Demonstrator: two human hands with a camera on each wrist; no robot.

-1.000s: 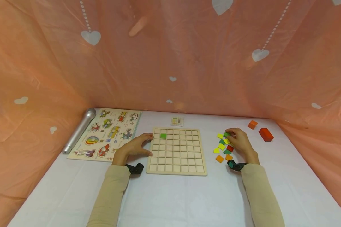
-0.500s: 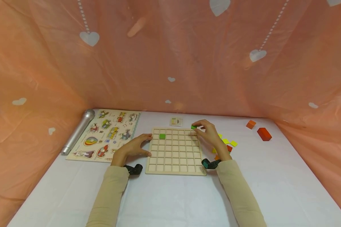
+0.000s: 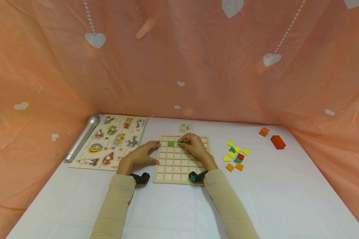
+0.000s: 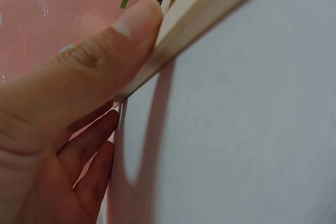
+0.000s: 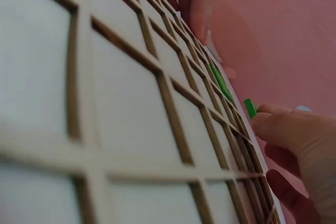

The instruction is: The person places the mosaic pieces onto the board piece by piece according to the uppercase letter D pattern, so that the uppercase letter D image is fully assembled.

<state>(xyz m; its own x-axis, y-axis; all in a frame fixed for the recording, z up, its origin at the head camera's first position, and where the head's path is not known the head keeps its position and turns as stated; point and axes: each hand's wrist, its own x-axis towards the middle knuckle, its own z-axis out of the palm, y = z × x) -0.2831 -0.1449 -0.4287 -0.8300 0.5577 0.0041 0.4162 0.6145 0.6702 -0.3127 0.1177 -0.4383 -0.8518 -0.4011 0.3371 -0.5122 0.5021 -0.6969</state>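
Two green tiles are being seen at the grid board (image 3: 169, 168): one placed green tile (image 3: 171, 143) is being framed by a square of the second row, and one held green tile (image 3: 179, 142) is being pinched between the thumb and fingers of the right hand (image 3: 195, 146). To the right of the board, ten loose tiles are being left spread on the worktop (image 3: 167, 212): five yellow tiles (image 3: 246, 151), two dark green tiles (image 3: 237, 160), one red tile (image 3: 240, 156) and two orange tiles (image 3: 230, 167). Farther right, one orange block (image 3: 264, 131) and one red block (image 3: 278, 142) are being set apart from each other. One small card (image 3: 185, 128) is being kept beyond the far edge of the board. To the left, one picture board (image 3: 113, 142) is being bordered by one silver microphone (image 3: 83, 138).

The board is being flanked by the hands: its left edge is being touched by the thumb and fingertips of the left hand (image 3: 143, 154), whose fingers are being held loose and apart, while its far part is being overhung by the right hand. In the right wrist view, the held tile is being kept clear of the board's surface, near the placed one.
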